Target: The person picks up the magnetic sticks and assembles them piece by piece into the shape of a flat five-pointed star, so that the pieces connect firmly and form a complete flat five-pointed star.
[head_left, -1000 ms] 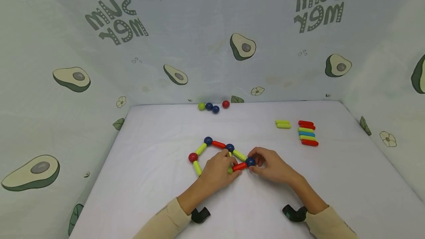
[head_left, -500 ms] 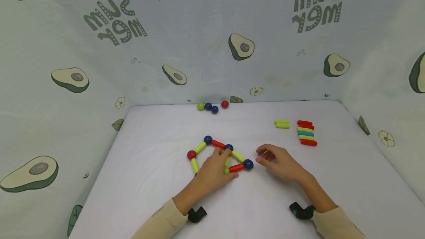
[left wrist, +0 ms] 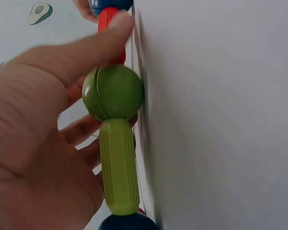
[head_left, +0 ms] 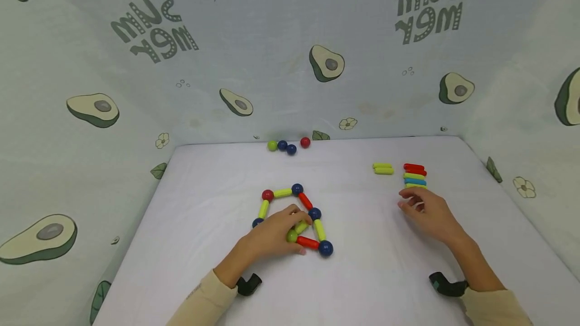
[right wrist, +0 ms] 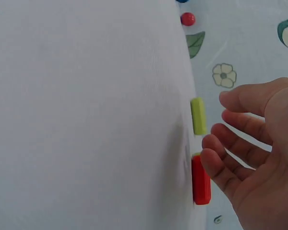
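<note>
A flat frame of magnetic sticks and balls lies on the white tabletop, with blue balls (head_left: 325, 248), a red ball (head_left: 268, 195), a green ball (head_left: 292, 236), and red and yellow-green sticks. My left hand (head_left: 274, 230) grips it around the green ball and the adjoining red stick (head_left: 308, 242); the frame's lower-left part is hidden beneath that hand. In the left wrist view the thumb lies along the red stick, above the green ball (left wrist: 117, 91). My right hand (head_left: 428, 213), fingers loosely bent and holding nothing, hovers by a row of coloured sticks (head_left: 414, 181), covering its near end.
Two yellow-green sticks (head_left: 383, 168) lie left of the row. Along the back edge sit a loose green ball (head_left: 272, 145), blue balls (head_left: 291, 149) and a red ball (head_left: 305, 142). A printed cloth (head_left: 272, 64) rises behind the table.
My right hand has left the frame's blue corner ball and moved right to the stick row. The left hand has turned the frame clockwise and shifted slightly left.
</note>
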### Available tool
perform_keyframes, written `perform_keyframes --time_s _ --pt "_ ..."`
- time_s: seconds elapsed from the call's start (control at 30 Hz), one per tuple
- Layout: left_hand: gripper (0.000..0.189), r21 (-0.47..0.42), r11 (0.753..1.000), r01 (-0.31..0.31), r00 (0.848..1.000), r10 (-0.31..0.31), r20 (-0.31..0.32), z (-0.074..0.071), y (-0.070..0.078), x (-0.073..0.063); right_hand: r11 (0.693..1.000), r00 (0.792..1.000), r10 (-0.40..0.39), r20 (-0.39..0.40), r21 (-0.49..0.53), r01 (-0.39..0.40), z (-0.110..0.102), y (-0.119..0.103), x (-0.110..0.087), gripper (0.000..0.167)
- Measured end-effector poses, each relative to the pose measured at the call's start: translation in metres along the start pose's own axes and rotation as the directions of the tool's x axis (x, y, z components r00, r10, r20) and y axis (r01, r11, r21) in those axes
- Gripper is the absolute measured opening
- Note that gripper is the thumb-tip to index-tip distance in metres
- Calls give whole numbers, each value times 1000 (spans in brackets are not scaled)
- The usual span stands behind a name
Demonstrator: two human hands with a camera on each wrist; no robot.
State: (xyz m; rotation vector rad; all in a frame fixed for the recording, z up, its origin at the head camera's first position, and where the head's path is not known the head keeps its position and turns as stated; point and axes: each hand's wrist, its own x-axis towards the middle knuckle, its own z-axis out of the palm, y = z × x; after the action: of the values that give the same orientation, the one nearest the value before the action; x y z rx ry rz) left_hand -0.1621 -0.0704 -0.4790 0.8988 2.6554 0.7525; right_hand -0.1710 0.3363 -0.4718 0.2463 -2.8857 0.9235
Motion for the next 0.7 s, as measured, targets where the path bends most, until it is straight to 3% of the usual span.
perform_keyframes --time_s 0.17,0.37,0.7 --pt "56 -84 996 36 999 -39 -38 0 -4 5 1000 999 -26 -42 -9 25 0 8 12 36" --pt "38 -85 993 84 991 -92 -95 5 -1 14 999 999 -44 -27 -4 44 9 0 42 43" --pt "28 -102 990 95 993 -102 -60 -4 0 7 993 999 17 44 -114 -12 23 -2 74 53"
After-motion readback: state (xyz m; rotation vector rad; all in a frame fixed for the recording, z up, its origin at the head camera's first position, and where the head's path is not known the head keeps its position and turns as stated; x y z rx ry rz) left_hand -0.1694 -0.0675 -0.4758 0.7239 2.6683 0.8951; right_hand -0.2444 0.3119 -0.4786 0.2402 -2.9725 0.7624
